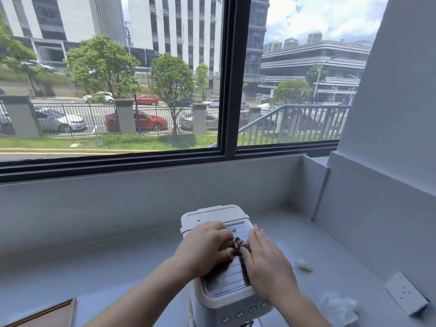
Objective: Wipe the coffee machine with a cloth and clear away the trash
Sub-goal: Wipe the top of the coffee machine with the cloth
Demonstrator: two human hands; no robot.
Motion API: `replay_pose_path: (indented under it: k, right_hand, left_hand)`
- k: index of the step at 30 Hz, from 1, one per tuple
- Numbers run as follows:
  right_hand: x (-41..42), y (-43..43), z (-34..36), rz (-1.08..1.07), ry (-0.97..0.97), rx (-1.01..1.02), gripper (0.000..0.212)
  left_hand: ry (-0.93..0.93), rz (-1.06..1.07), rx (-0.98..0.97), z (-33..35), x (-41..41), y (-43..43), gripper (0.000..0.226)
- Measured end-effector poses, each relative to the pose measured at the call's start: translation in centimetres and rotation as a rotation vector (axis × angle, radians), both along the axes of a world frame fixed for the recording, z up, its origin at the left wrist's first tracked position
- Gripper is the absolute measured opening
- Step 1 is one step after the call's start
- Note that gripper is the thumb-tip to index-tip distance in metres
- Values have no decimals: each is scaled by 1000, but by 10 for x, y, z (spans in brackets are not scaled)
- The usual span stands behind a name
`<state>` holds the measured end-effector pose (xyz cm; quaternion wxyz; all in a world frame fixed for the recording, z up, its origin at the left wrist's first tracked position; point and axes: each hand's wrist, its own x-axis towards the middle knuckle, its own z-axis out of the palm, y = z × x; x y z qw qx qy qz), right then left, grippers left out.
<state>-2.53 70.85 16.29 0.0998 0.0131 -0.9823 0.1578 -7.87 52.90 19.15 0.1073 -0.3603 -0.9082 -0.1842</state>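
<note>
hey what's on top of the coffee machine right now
Both hands rest on the coffee machine: the left hand and right hand lie over its ribbed metal top tray. Something dark shows between the fingers, possibly a cloth; the hands cover most of it.

light: bright daylight through window | shadows: soft | blur: slight | edges: wide-angle bowing

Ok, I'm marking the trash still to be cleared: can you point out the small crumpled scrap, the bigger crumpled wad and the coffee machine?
small crumpled scrap [302, 265], head view, its middle.
bigger crumpled wad [339, 308], head view, its middle.
coffee machine [212, 214], head view, white rear lid.
</note>
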Motion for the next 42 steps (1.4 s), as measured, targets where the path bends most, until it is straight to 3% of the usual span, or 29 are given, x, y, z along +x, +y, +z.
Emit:
replay_pose_path:
  k: [4,7,14,23,32,37,40,42]
  right_hand:
    - [0,-1,-4,6,-43,66,58]
    - [-9,-8,-1,-19,-84,129,60]
    - [-7,-14,-5,6,19,28,57]
    - [-9,-14,-1,2,40,37,56]
    - [-6,-16,-4,-14,55,5,55]
    - [-6,-15,-4,-15,59,-7,60]
    - [-6,-17,-4,-25,66,-7,60]
    - [-5,-17,-4,-24,60,2,60]
  left_hand:
    - [120,113,-194,0,-30,31,31]
    - [106,218,-193,7,-43,40,26]
    - [26,6,-54,-8,-30,9,23]
    - [32,232,-172,7,-67,65,17]
    - [20,167,-387,29,-90,39,20]
    - [-93,196,-162,15,-68,-52,28]
    - [-5,213,52,-5,-36,-76,29]
    - [74,110,70,-11,-28,-68,29]
